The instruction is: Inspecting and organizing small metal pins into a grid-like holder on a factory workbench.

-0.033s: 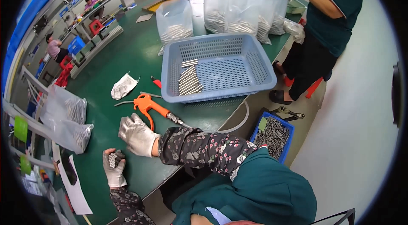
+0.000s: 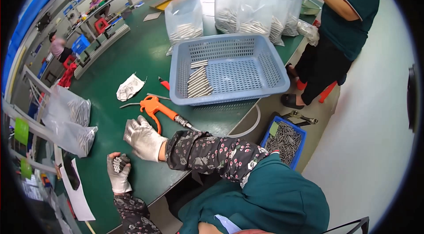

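Observation:
My left hand [image 2: 118, 174], in a pale glove with dark fingertips, is closed around a bundle of thin metal rods [image 2: 117, 164], whose round ends face up. Just above and to its right, my right hand [image 2: 145, 139], in a similar glove, hovers or rests over the green table with its fingers stretched out; nothing shows in it. Close beyond the right hand lies an orange air blow gun [image 2: 155, 107] with a metal fitting and a clear hose. A blue-grey perforated basket [image 2: 229, 97] stands farther off, with several metal rods [image 2: 199, 83] lying in its left part.
Clear bags of rods [image 2: 184, 28] stand behind the basket. A white cloth mask [image 2: 130, 87] and a red-handled tool [image 2: 164, 83] lie left of it. More bagged rods [image 2: 79, 139] are at left. A blue bin of metal pins [image 2: 285, 141] sits below right. A co-worker [image 2: 344, 17] stands far right.

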A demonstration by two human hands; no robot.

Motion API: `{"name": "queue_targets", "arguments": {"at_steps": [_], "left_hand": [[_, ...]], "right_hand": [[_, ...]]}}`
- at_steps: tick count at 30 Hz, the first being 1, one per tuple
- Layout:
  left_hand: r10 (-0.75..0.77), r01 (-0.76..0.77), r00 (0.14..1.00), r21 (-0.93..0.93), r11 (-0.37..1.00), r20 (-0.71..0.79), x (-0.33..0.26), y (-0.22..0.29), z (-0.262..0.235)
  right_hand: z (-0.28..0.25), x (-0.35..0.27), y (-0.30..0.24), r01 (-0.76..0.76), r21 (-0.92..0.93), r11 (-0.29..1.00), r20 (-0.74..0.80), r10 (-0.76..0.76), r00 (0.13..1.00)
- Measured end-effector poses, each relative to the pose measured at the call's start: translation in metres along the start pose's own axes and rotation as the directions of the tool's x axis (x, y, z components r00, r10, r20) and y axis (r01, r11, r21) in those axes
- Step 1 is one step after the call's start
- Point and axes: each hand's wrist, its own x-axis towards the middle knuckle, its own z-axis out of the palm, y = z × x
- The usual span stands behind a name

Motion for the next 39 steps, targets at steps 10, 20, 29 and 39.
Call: {"name": "queue_targets", "arguments": {"at_steps": [10,20,29,39], "left_hand": [[-0.065,0.069,0.997,-0.145,0.987,0.032,-0.013,-0.005,-0.014],[-0.032,0.033,0.998,-0.014,0.999,0.052,-0.007,-0.009,-0.009],[-0.172,0.165,0.984,-0.108,0.980,-0.053,-0.018,0.014,-0.013],[-0.095,0.095,0.994,-0.011,0.995,-0.044,-0.012,0.011,-0.003]], "right_hand": [[0.004,0.001,-0.011,0.013,0.048,0.999,0.056,-0.016,0.998],[0.001,-0.004,-0.001,0.017,-0.032,0.999,0.095,-0.014,0.995],[0.004,0.009,-0.014,0.069,0.036,0.997,0.044,-0.071,0.997],[-0.020,0.007,-0.033,0.121,0.462,0.878,-0.073,-0.098,0.992]]}}
